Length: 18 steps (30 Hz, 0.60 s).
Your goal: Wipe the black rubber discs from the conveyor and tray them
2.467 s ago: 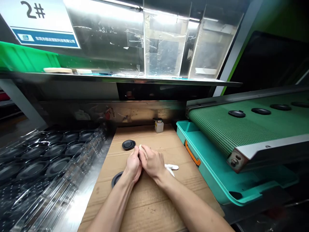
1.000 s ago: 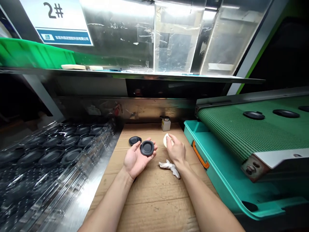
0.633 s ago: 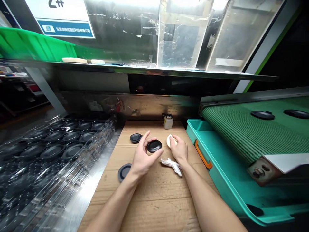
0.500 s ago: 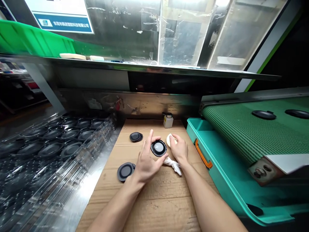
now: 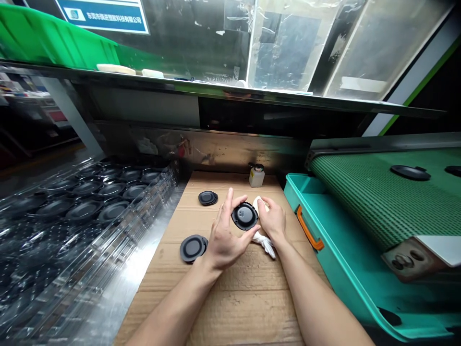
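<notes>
My left hand (image 5: 226, 238) holds a round black plastic lid (image 5: 245, 216) by its rim, between thumb and fingers, with its inner face tilted up towards me. Just right of it, my right hand (image 5: 273, 219) pinches a white pad (image 5: 257, 203) close beside the lid's edge; whether they touch I cannot tell. A crumpled white glove or cloth (image 5: 264, 245) lies below both hands on the cardboard (image 5: 230, 312). Left of my left hand are a larger black lid (image 5: 193, 248) and, farther back, a small stack of black lids (image 5: 208, 197).
A small white bottle (image 5: 257, 177) stands at the cardboard's back edge. Clear trays of black lids (image 5: 82, 211) fill the left side. On the right, a teal bin (image 5: 345, 288) sits under a green conveyor belt (image 5: 360, 182) carrying black lids. A metal shelf (image 5: 216, 91) crosses above.
The view has shifted slightly. The lid in my left hand has tilted, so its shine differs, and the pad in my right hand is now nearer its edge. Both grips stay the same.
</notes>
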Each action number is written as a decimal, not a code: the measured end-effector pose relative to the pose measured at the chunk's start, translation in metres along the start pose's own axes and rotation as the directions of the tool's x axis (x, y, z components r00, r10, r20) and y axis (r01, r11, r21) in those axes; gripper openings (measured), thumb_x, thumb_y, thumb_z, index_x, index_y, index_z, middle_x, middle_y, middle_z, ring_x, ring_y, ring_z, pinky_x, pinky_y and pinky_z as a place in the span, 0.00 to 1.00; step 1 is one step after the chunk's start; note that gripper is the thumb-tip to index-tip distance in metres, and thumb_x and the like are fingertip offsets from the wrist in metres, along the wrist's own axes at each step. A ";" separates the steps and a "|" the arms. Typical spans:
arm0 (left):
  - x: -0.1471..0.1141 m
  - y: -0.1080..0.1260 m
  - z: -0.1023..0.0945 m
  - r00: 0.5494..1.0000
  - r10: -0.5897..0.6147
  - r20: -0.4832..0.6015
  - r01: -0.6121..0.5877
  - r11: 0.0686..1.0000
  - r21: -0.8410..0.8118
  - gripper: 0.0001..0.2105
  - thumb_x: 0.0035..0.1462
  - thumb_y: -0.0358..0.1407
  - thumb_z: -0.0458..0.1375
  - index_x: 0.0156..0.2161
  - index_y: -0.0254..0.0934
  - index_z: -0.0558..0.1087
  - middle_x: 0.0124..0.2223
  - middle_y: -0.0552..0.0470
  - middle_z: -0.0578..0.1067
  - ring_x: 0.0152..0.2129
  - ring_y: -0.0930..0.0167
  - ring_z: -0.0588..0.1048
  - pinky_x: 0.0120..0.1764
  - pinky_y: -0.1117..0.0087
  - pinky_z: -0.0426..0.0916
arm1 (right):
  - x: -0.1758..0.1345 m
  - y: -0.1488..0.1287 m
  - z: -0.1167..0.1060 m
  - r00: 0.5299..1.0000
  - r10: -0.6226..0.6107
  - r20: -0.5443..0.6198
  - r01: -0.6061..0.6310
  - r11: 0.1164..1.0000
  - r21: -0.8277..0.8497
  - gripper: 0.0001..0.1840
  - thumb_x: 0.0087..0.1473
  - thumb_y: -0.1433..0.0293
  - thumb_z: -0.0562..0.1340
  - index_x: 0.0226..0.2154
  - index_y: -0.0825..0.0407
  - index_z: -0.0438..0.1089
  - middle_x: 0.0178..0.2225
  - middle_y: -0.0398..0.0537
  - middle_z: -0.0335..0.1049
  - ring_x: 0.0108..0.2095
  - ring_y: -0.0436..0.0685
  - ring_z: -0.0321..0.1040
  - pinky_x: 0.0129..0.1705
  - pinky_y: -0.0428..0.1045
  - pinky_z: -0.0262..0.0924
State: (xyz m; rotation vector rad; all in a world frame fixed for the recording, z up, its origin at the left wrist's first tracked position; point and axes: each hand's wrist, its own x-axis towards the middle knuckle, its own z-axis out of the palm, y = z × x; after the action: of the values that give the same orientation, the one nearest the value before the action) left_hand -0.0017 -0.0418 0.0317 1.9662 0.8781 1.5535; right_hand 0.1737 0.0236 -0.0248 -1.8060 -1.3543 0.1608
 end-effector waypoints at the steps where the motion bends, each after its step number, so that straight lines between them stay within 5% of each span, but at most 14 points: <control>1: 0.000 0.000 0.000 1.000 0.005 -0.005 -0.005 1.000 -0.002 0.47 0.51 0.33 0.65 0.68 0.41 0.40 0.60 0.41 0.67 0.57 0.63 0.65 0.60 0.58 0.60 | 0.000 0.000 0.000 1.000 0.000 -0.002 0.000 1.000 0.001 0.22 0.59 0.53 0.53 0.46 0.44 0.74 0.41 0.50 0.77 0.42 0.61 0.72 0.43 0.51 0.62; 9: -0.002 0.001 0.002 1.000 0.014 -0.017 -0.014 1.000 -0.005 0.48 0.50 0.33 0.66 0.68 0.40 0.40 0.60 0.41 0.67 0.58 0.63 0.65 0.61 0.58 0.58 | 0.000 0.001 0.001 1.000 0.007 -0.005 -0.007 1.000 0.002 0.21 0.58 0.54 0.54 0.46 0.45 0.74 0.41 0.50 0.77 0.42 0.61 0.72 0.44 0.51 0.62; 13: 0.005 0.007 0.002 0.975 -0.209 -0.071 0.190 0.959 -0.210 0.42 0.49 0.35 0.66 0.66 0.42 0.50 0.57 0.43 0.69 0.56 0.63 0.67 0.59 0.61 0.58 | 0.000 -0.004 -0.003 1.000 0.020 -0.006 -0.019 0.997 0.076 0.22 0.57 0.54 0.56 0.45 0.48 0.75 0.40 0.52 0.77 0.42 0.62 0.72 0.45 0.53 0.62; 15: 0.012 0.002 -0.003 0.883 -0.463 -0.078 0.389 0.814 -0.432 0.34 0.54 0.39 0.63 0.64 0.42 0.56 0.54 0.44 0.72 0.49 0.64 0.73 0.51 0.65 0.66 | -0.002 -0.017 -0.010 1.000 0.013 -0.002 -0.013 0.976 0.217 0.24 0.56 0.53 0.56 0.45 0.51 0.75 0.39 0.54 0.76 0.40 0.61 0.72 0.44 0.52 0.63; 18: 0.024 -0.016 -0.016 0.684 -0.723 0.100 0.567 0.440 -0.696 0.25 0.61 0.45 0.54 0.61 0.39 0.61 0.46 0.42 0.75 0.34 0.66 0.78 0.31 0.70 0.71 | -0.013 -0.046 -0.023 0.987 -0.060 0.149 -0.029 0.848 0.529 0.29 0.55 0.51 0.57 0.48 0.56 0.72 0.36 0.54 0.76 0.33 0.57 0.71 0.33 0.48 0.65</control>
State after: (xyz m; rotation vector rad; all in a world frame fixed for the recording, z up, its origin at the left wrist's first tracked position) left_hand -0.0167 -0.0135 0.0395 0.7584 0.8274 1.3174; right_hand 0.1477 0.0027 0.0167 -1.3302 -1.2733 0.6240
